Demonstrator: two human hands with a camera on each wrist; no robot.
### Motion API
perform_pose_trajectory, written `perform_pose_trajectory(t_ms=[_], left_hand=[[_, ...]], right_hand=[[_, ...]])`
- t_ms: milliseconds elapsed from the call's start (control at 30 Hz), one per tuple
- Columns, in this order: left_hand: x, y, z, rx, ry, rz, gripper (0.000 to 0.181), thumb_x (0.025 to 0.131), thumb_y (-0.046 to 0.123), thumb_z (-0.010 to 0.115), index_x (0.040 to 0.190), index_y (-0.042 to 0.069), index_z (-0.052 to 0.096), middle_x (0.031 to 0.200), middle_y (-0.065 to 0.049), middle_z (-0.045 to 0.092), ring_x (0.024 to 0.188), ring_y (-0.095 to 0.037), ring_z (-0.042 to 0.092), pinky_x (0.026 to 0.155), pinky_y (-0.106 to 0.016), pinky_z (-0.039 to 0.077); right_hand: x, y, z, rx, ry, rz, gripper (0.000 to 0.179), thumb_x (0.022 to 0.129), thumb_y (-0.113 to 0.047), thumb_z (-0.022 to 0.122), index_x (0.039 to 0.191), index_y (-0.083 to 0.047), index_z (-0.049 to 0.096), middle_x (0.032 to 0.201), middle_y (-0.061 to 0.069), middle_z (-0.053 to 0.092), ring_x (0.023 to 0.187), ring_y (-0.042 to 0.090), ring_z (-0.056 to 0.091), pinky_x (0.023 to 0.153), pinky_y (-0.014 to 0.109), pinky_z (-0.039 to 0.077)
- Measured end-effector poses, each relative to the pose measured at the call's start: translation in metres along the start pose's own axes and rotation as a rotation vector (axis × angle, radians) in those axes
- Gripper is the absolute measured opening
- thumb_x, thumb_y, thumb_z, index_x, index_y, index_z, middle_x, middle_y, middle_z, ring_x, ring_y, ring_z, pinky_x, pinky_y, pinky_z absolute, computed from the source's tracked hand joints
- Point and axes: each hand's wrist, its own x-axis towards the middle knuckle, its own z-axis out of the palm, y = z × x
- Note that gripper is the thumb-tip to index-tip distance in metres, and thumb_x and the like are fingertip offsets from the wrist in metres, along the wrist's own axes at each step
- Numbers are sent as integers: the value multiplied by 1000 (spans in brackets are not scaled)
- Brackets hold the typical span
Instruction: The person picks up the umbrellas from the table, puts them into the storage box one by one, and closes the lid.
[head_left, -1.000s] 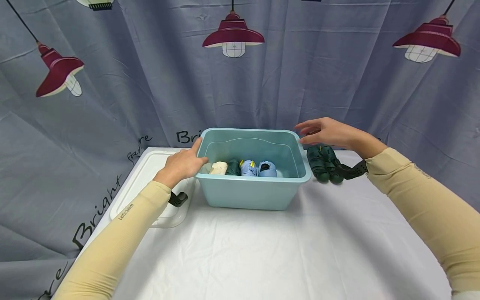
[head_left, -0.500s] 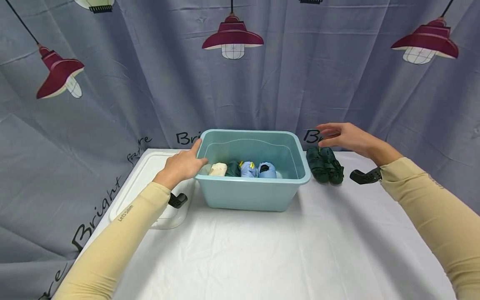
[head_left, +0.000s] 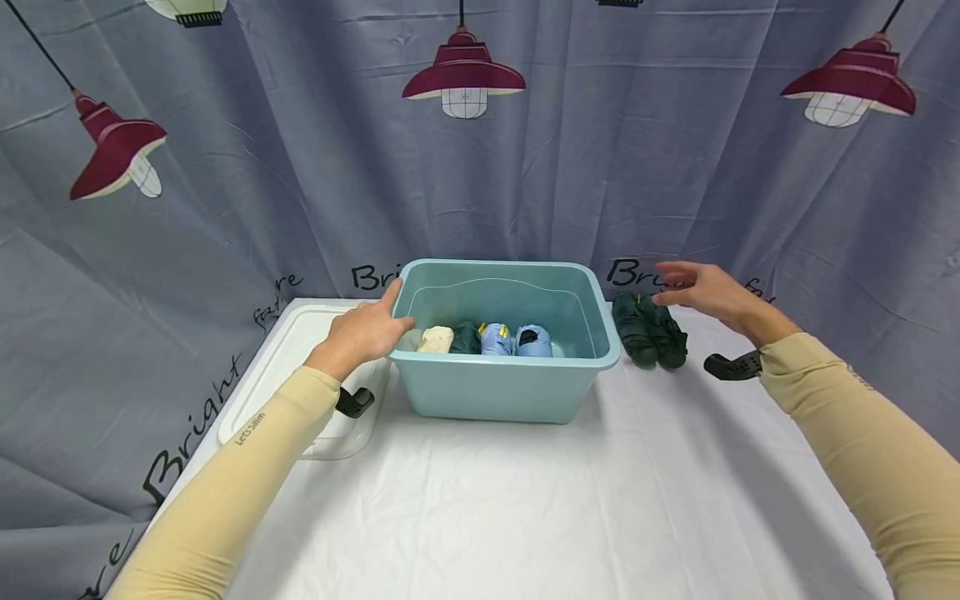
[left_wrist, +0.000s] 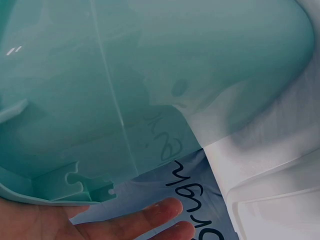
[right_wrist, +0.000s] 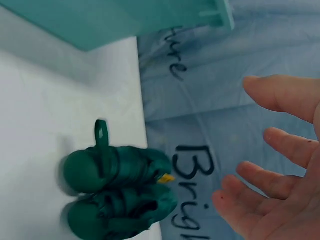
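Bin (head_left: 506,390) stands upright; left hand (head_left: 358,335) rests on its rim (head_left: 506,361), fingers extended; right hand (head_left: 708,293), fingers loosely spread, hangs near two dark green bundles (head_left: 634,331).

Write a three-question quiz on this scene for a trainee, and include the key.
1. Which hand touches the rim of the tub?
2. True or false: the white lid covers the tub.
3. What colour are the two bundles on the table to the right of the tub? A) light blue B) cream C) dark green

Key:
1. The left hand.
2. False: the tub is open, and the white lid lies on the table to its left.
3. C
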Motion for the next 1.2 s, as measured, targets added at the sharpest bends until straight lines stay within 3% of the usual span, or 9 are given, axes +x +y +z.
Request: perform_pose_trajectory(t_ms=[200,367,567,1200], left_hand=[[1,0,1,-7,0,-4,80,98,50,43,163,33,1,128,-19,63,95,-34,64,67,-44,45],[2,1,1,1,-7,-4,80,98,51,42,164,31,1,129,-20,63,95,-34,64,69,-45,45],[1,0,0,2,-7,-14,81,98,51,42,164,31,0,130,-20,63,94,-34,64,68,-45,45],[2,-3,1,-8,-2,-9,81,97,52,41,163,32,0,121,-18,66,89,-32,63,67,-44,44]], right_hand=[[10,23,8,-6,43,54,92,93,-44,70,162,-10,18,161,31,21,142,51,31,112,65,30],[16,40,12,2,75,85,86,96,-36,68,161,-7,19,160,33,20,142,54,28,111,67,28],[25,50,17,17,90,97,83,97,-31,65,161,-6,19,159,35,20,143,55,24,112,67,27],[53,90,33,-77,130,211,84,97,-31,63,160,-1,16,155,41,19,141,58,25,111,69,27]])
